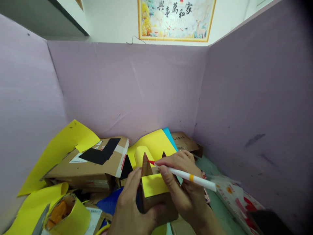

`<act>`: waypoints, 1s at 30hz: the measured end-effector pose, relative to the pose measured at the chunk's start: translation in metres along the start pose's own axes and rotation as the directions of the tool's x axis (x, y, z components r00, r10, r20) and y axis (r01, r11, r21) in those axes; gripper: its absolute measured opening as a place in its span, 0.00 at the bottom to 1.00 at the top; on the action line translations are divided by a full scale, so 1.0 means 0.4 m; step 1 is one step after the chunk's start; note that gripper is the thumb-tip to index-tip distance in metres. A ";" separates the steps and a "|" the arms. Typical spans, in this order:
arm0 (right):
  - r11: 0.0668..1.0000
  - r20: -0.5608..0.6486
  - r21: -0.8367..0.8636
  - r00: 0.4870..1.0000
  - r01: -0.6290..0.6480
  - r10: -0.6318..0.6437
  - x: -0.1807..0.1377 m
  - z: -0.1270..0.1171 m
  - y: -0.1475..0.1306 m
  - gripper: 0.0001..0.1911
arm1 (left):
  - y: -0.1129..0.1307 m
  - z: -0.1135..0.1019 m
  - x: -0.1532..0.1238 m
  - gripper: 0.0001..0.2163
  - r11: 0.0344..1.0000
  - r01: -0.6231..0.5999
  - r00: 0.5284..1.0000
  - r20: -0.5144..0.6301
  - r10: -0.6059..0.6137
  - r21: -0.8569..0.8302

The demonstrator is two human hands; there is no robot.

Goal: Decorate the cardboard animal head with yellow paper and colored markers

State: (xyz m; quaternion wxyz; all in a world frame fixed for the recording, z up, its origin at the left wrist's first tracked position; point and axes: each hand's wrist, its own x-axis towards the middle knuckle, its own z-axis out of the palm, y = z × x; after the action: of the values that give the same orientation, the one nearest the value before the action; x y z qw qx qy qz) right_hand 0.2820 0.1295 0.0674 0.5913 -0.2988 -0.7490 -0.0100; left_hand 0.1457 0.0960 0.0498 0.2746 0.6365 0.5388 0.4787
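Observation:
My left hand (130,205) is wrapped round a small brown cardboard piece (156,200) with pointed tips and a yellow paper face (153,184), holding it upright at the bottom centre. My right hand (182,182) grips a white pen (193,178) with an orange band and a red tip. The red tip touches the pointed cardboard peak (146,164). Both hands are closed round what they hold.
Purple partition walls (137,91) enclose the desk on three sides. Flattened cardboard boxes (97,161), yellow paper sheets (61,143), blue paper (110,202) and a yellow-wrapped cardboard roll (68,215) lie piled at the left. A red-and-white printed sheet (234,195) lies at the right.

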 end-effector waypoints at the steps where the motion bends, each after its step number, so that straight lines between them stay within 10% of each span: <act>1: 1.000 -0.003 -0.002 1.000 -0.005 0.005 0.000 0.000 0.000 0.07 | -0.001 0.000 -0.001 0.27 1.000 0.003 1.000 0.001 -0.003 0.006; 30: 1.000 0.012 0.003 1.000 -0.023 0.023 -0.001 -0.005 0.001 0.09 | -0.004 0.002 -0.003 0.31 0.999 0.051 0.998 -0.024 -0.051 0.005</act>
State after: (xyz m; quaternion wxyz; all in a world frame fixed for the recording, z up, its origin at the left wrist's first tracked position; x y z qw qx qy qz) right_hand 0.2839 0.1290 0.0674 0.5875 -0.3065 -0.7490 -0.0001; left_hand 0.1459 0.0954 0.0476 0.2784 0.6174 0.5595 0.4778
